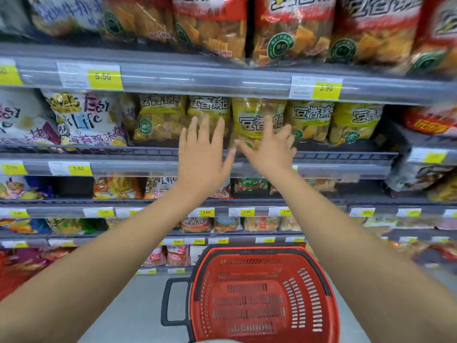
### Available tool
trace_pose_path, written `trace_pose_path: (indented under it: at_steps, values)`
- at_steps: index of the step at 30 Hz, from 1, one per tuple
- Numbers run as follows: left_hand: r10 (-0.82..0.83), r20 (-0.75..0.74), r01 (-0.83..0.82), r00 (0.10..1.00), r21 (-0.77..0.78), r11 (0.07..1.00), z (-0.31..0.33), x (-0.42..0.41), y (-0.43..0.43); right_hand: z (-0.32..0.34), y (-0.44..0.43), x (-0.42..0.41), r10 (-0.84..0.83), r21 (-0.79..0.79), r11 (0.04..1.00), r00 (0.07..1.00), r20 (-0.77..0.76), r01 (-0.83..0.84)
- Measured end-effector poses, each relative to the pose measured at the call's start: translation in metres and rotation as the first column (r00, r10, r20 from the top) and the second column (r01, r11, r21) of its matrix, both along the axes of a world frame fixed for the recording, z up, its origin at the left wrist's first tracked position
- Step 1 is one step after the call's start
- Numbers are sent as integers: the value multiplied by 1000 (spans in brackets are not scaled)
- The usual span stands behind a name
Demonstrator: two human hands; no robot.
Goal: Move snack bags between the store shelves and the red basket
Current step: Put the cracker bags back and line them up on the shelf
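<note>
A row of yellow snack bags stands on the second shelf. One yellow bag [254, 120] leans forward in the middle of that row. My left hand [205, 154] is raised in front of the neighbouring yellow bag [210, 112], fingers spread straight, holding nothing. My right hand [269, 147] reaches to the leaning bag with fingers spread and touches its lower front. The red basket [319, 293] stands on the floor below my arms, with no bags visible inside.
Red snack bags [291, 28] fill the top shelf. White bags [84, 120] sit left of the yellow ones. Lower shelves [148, 209] hold small mixed packets behind price-tag rails. The basket's black handle [168, 303] sticks out to the left over grey floor.
</note>
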State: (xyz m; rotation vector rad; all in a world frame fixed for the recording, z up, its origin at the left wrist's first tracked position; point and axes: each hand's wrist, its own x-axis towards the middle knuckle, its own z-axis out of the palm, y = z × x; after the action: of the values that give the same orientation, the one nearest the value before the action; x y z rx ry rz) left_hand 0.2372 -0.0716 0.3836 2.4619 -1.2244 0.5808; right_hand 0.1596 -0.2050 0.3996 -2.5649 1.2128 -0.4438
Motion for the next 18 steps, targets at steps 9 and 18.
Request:
trace_pose_path:
  at_steps: [9,18]
  values:
    - [-98,269,134,958,-121,984,47,-21,19,27,25,-54,216,-543,835,960,178,-88]
    - [58,242,22,968,-313,949,142,14,-19,145,-9,-22,199,-579,816,938,284,2]
